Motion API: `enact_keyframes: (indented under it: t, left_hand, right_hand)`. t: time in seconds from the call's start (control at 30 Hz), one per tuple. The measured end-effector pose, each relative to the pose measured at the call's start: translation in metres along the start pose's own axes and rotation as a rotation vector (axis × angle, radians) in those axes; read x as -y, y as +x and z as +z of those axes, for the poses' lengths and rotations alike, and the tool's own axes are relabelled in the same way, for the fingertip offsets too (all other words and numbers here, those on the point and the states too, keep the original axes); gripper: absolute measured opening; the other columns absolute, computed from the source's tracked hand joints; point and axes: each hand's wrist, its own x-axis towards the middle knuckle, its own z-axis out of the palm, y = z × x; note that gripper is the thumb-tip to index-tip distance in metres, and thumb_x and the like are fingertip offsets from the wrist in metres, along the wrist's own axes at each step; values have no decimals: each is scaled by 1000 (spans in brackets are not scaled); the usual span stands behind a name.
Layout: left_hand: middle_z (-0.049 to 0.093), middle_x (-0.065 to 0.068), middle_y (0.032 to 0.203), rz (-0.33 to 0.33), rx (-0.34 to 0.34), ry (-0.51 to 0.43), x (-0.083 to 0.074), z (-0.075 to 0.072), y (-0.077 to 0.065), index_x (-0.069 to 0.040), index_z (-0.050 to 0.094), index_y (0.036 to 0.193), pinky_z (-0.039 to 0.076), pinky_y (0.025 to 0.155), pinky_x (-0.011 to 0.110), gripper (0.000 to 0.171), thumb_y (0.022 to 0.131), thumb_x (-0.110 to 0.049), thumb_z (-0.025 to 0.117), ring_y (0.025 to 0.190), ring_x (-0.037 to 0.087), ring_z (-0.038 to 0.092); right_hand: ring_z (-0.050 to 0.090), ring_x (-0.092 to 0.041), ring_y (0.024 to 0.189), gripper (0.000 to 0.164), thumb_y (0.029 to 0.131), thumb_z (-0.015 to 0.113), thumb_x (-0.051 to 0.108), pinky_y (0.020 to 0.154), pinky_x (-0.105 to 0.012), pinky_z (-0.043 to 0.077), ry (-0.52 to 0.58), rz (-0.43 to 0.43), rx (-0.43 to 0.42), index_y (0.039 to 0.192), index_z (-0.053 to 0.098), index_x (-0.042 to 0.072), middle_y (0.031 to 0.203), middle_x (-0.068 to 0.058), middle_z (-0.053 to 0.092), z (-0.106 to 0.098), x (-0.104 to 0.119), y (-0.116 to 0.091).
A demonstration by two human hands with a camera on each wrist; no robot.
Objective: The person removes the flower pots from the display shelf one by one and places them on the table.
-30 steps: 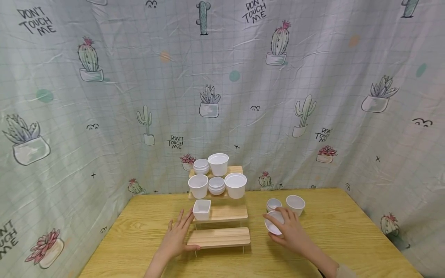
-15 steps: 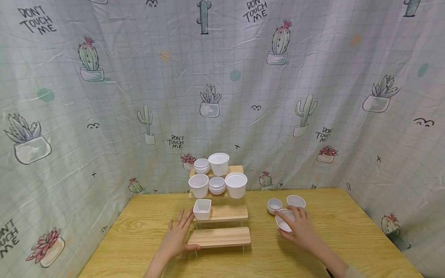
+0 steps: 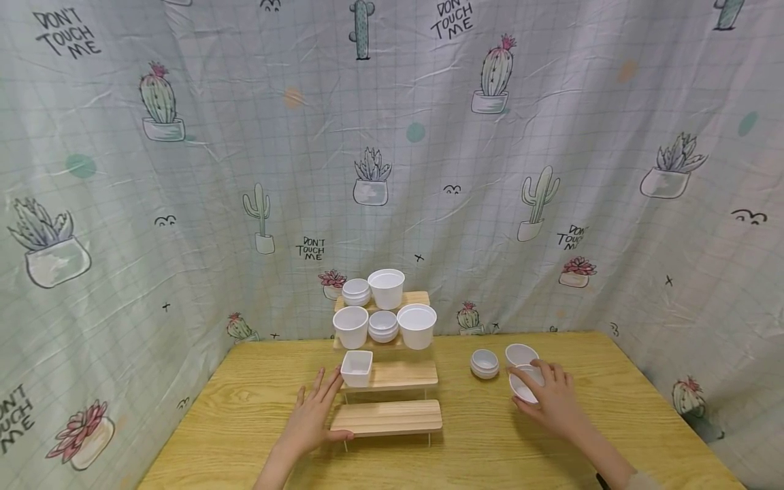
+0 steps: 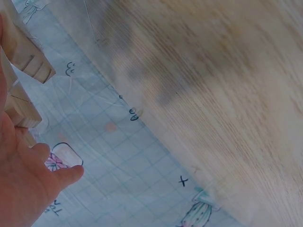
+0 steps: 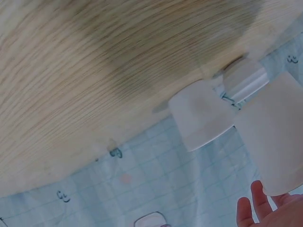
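My right hand (image 3: 554, 401) grips a white round pot (image 3: 523, 389) at its rim, thumb on the near side and fingers on the far side. In the right wrist view this pot (image 5: 272, 137) looms large beside my fingertips (image 5: 259, 187); whether its base touches the table I cannot tell. Just behind it stands another white pot (image 3: 520, 354), and to its left a small ribbed pot (image 3: 484, 365). My left hand (image 3: 311, 416), fingers spread and fairly straight, rests along the left ends of the stepped wooden stand (image 3: 404, 376), its index fingertip close to a square white pot (image 3: 356, 368).
Several white pots, among them a tapered one (image 3: 417, 327), occupy the stand's two upper steps. The lowest step (image 3: 386, 418) is bare wood on thin legs. A yellow wood-grain table (image 3: 245, 408) lies beneath, with a cactus-print curtain (image 3: 392, 136) behind and at both sides.
My right hand has carried its pot rightward, away from the small ribbed pot and in front of the other tapered one. The left hand has stayed on the stand.
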Motion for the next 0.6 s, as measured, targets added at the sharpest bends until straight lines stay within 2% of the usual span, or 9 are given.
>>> enact_keyframes:
  t: [0.17, 0.33, 0.43, 0.6]
  left_hand:
    - [20, 3, 149, -15, 21, -7, 0, -1, 1, -13, 25, 142, 19, 99, 68, 109, 55, -61, 70, 137, 34, 15]
    - [19, 2, 150, -30, 40, -18, 1, -1, 1, -14, 24, 142, 18, 100, 68, 109, 55, -60, 71, 137, 34, 14]
    - [18, 2, 150, -30, 43, -13, 1, -1, 1, -14, 23, 142, 18, 100, 67, 110, 55, -60, 71, 137, 34, 14]
    - [17, 1, 150, -27, 45, -10, 1, -1, 2, -14, 22, 142, 18, 101, 67, 110, 55, -60, 70, 137, 35, 15]
  right_hand:
    - [41, -33, 83, 46, 80, 53, 55, 60, -41, 31, -19, 2, -21, 111, 59, 22, 102, -21, 49, 1, -14, -3]
    - [41, -36, 83, 50, 83, 43, 61, 61, -47, 33, -33, 35, -14, 112, 58, 22, 103, -21, 48, -2, -26, -4]
    - [41, -37, 85, 48, 81, 49, 59, 62, -47, 33, -48, 65, 7, 112, 57, 23, 105, -20, 48, -4, -32, -5]
    - [43, -40, 85, 48, 73, 65, 45, 61, -51, 35, -80, 78, 24, 114, 56, 22, 105, -22, 48, -5, -43, -7]
